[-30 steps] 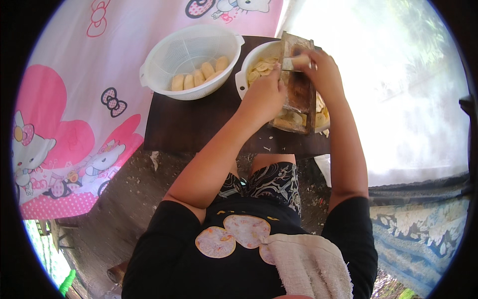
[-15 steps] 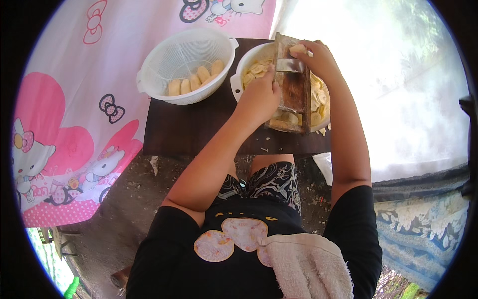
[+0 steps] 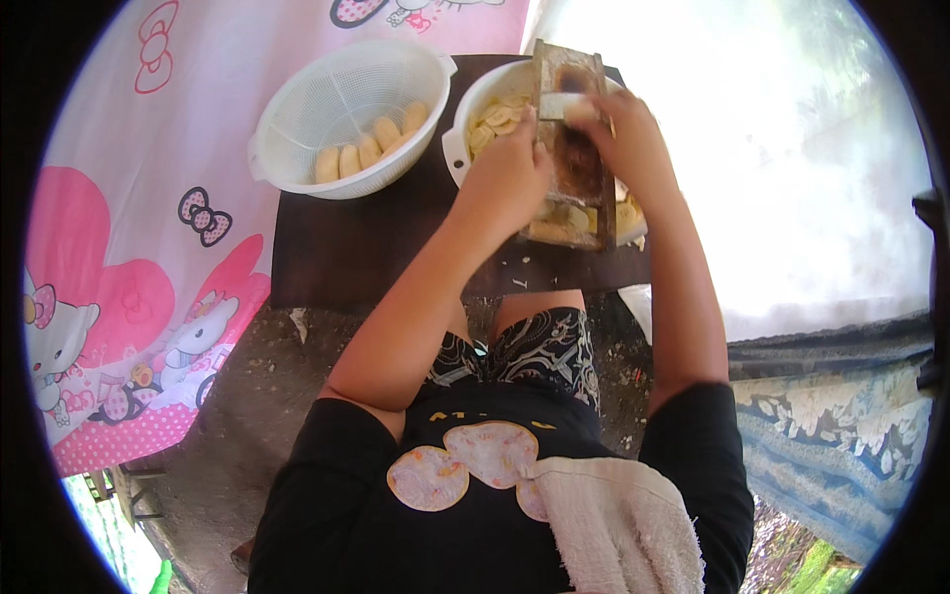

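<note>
1. The dark table (image 3: 366, 247) bears everything below.
2. The white strainer (image 3: 346, 186) sits far left, with peeled bananas (image 3: 368, 153) inside.
3. The white basin (image 3: 453, 145) stands to its right, holding pale slices (image 3: 495, 121).
4. The slicer (image 3: 577, 170) lies across the basin, near to far.
5. The left hand (image 3: 503, 183) has its fingers curled on the slicer's left edge.
6. The right hand (image 3: 630, 134), blurred, pinches a pale piece (image 3: 579, 112) over the slicer.

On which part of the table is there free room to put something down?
The widest bare patch of the table lies in front of the white colander, left of the left forearm. A narrow bare strip separates colander and white bowl. The right side is crowded: the bowl, the slicing board across it, the left hand and right hand.
</note>
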`<action>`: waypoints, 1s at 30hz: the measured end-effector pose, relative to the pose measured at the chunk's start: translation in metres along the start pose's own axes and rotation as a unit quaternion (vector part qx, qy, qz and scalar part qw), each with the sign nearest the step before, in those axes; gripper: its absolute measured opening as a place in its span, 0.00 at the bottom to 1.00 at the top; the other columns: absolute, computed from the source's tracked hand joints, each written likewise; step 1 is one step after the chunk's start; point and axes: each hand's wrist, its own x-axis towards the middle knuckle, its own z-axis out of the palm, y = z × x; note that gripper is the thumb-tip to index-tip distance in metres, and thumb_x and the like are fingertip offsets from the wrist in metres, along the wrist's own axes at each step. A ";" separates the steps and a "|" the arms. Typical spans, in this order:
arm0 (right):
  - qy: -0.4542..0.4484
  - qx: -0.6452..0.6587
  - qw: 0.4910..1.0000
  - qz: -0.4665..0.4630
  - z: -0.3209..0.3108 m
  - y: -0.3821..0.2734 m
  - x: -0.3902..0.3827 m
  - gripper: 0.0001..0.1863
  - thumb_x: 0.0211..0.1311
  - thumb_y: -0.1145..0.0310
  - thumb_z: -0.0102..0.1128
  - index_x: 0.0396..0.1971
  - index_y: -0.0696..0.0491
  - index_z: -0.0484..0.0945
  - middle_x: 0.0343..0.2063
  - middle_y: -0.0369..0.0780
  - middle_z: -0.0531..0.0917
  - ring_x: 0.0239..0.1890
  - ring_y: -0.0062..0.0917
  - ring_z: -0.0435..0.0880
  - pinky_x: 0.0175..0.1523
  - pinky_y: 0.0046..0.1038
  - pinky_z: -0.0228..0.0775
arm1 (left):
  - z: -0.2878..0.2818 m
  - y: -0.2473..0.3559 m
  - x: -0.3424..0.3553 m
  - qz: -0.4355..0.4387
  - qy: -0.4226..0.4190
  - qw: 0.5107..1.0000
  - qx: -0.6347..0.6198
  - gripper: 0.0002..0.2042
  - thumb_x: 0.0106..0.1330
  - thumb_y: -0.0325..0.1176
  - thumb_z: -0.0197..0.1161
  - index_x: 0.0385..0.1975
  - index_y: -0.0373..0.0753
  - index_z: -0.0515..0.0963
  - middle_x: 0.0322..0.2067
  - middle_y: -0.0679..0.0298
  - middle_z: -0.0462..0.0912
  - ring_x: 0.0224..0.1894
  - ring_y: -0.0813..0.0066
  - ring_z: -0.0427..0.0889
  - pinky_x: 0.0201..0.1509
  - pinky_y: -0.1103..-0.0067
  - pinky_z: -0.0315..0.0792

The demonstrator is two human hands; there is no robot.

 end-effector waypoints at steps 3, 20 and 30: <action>-0.019 -0.017 0.999 0.025 0.007 0.025 0.049 0.16 0.57 0.62 0.61 0.41 0.57 0.82 0.38 0.49 0.81 0.43 0.45 0.78 0.50 0.38 0.71 | -0.001 0.003 -0.001 0.009 0.002 1.000 0.008 0.25 0.68 0.34 0.49 0.64 0.33 0.64 0.36 0.37 0.79 0.41 0.44 0.80 0.48 0.63 0.72; 0.011 0.042 0.998 0.051 0.008 0.016 0.037 0.15 0.55 0.63 0.64 0.40 0.55 0.82 0.36 0.44 0.82 0.43 0.37 0.81 0.49 0.33 0.71 | 0.001 0.000 0.002 0.014 0.005 1.000 0.002 0.25 0.68 0.34 0.49 0.64 0.32 0.64 0.38 0.36 0.79 0.44 0.43 0.80 0.50 0.62 0.71; -0.018 0.015 1.000 -0.002 -0.006 -0.015 -0.049 0.14 0.53 0.65 0.66 0.39 0.53 0.84 0.35 0.43 0.83 0.43 0.36 0.80 0.51 0.34 0.70 | 0.003 -0.005 0.001 -0.003 0.006 1.000 -0.016 0.24 0.69 0.35 0.48 0.64 0.32 0.63 0.40 0.35 0.78 0.46 0.43 0.79 0.52 0.60 0.70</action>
